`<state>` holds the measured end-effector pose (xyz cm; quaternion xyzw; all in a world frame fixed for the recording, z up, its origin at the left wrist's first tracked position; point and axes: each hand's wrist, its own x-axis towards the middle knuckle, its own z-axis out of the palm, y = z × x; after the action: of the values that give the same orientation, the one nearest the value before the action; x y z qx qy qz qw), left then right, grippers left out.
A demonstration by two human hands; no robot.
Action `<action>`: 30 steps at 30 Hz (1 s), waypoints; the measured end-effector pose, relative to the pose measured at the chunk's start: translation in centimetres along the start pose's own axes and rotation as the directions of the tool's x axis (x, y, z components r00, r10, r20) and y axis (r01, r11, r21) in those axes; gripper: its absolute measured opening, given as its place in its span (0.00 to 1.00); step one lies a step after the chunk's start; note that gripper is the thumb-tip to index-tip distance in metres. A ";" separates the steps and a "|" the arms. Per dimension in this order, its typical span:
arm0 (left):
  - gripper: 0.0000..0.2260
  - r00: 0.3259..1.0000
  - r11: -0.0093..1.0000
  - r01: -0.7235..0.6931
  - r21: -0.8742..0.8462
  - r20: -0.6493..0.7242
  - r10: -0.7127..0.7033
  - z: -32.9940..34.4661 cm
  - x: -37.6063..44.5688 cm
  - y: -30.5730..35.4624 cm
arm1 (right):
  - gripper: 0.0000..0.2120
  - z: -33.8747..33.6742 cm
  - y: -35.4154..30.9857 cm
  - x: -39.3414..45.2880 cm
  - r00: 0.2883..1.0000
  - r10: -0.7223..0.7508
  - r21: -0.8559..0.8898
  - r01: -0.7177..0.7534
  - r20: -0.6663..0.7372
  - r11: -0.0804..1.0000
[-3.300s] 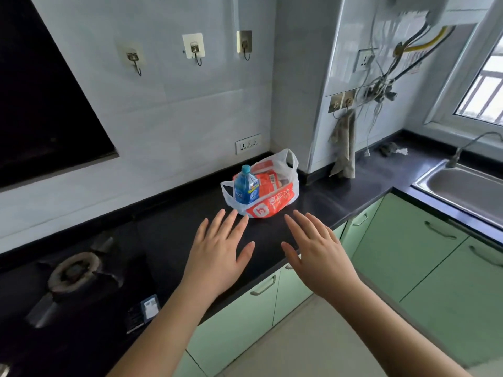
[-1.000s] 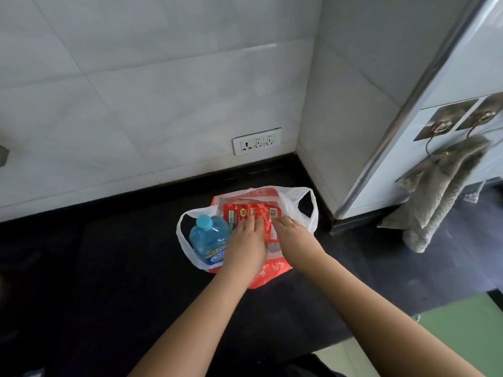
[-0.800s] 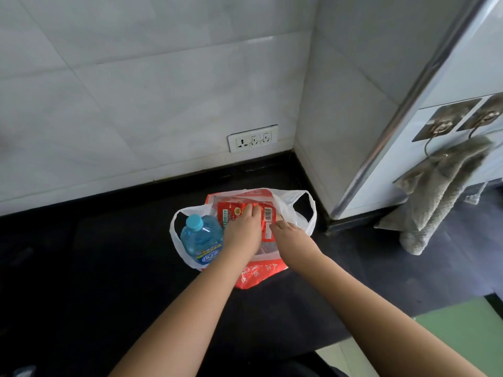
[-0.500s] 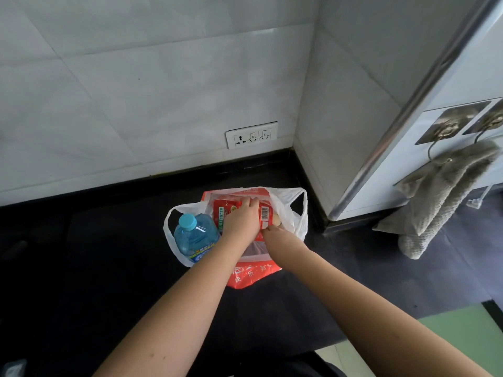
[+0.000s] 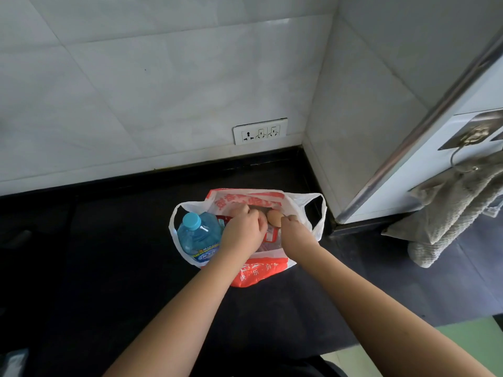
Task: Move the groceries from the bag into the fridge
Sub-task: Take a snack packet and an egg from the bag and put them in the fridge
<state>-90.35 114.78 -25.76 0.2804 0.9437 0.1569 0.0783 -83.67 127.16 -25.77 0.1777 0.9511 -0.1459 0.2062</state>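
A white and red plastic bag [image 5: 258, 274] stands open on the black counter [image 5: 109, 268]. A blue water bottle [image 5: 198, 235] stands upright in its left side, and a red packet [image 5: 270, 235] lies in the middle. My right hand [image 5: 295, 234] is at the bag's right rim, its fingertips pinched on a brown egg [image 5: 273, 217] just above the packet. My left hand [image 5: 242, 231] reaches into the bag beside the bottle with curled fingers. What those fingers hold is hidden.
A white tiled wall with a socket strip [image 5: 260, 131] runs behind the counter. A tiled column [image 5: 353, 118] juts out right of the bag. A grey towel [image 5: 446, 208] hangs on a hook at the right. A green cabinet front [image 5: 468, 346] shows at the lower right.
My hands went from above the counter into the bag. The left hand pressed the red packet down, and a brown egg has come up in my right fingertips.
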 end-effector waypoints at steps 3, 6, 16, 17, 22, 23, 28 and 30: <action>0.12 0.999 1.000 -0.001 0.000 -0.041 0.002 0.3 -1.2 -0.2 | 0.28 -0.8 -0.4 0.3 1.000 0.001 0.068 0.001 -0.015 0.998; 0.08 0.998 0.998 0.065 -0.023 -0.007 -0.065 0.4 -1.7 0.3 | 0.26 -1.2 -1.0 1.7 1.000 -0.023 0.061 0.024 -0.006 0.998; 0.12 0.970 0.957 0.243 -0.159 0.041 -0.239 0.3 -1.6 1.1 | 0.38 0.1 -1.3 6.1 0.992 0.028 -0.096 -0.016 0.123 0.995; 0.12 0.967 0.953 0.255 -0.165 0.039 -0.252 0.2 -1.6 1.2 | 0.38 0.3 -1.2 6.2 0.993 0.032 -0.109 -0.020 0.110 0.994; 0.07 0.960 0.943 0.276 -0.187 0.008 -0.279 -0.5 -2.0 1.6 | 0.30 1.4 -0.9 6.4 1.000 0.018 -0.094 -0.019 -0.006 0.995; 0.07 0.961 0.943 0.272 -0.189 0.004 -0.276 -0.6 -2.1 1.6 | 0.28 1.4 -0.8 6.3 1.000 0.016 -0.077 -0.018 -0.023 0.997; 0.06 0.973 0.951 0.223 -0.212 -0.016 -0.232 -2.1 -3.2 2.2 | 0.22 0.8 -0.6 5.1 0.995 0.027 0.007 -0.026 -0.100 1.000; 0.06 0.978 0.955 0.188 -0.227 -0.049 -0.205 -3.0 -3.8 2.5 | 0.22 0.0 -0.2 4.1 0.987 -0.029 0.083 0.042 -0.161 0.996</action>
<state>-86.69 113.91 -21.91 0.1689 0.9457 0.2625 0.0902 -87.26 128.07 -27.55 0.1805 0.9604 -0.1760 0.1190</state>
